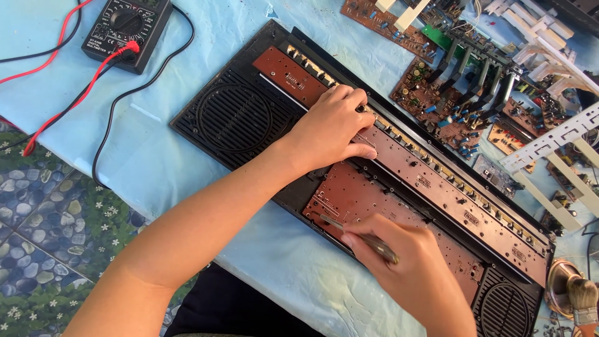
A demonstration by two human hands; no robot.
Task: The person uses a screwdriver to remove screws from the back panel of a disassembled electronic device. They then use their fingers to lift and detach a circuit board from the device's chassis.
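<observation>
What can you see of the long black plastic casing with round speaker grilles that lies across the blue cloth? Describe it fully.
The long black plastic casing lies flat and diagonal on the light blue cloth, open side up. It has a round ribbed speaker grille at each end, and brown circuit boards fill its middle. The left hand rests on the upper board; the right hand holds a thin metal tool against the lower one.

A light blue cloth (187, 162) covers the worktable (bright daylight) above a pebble-patterned floor (43, 237).
</observation>
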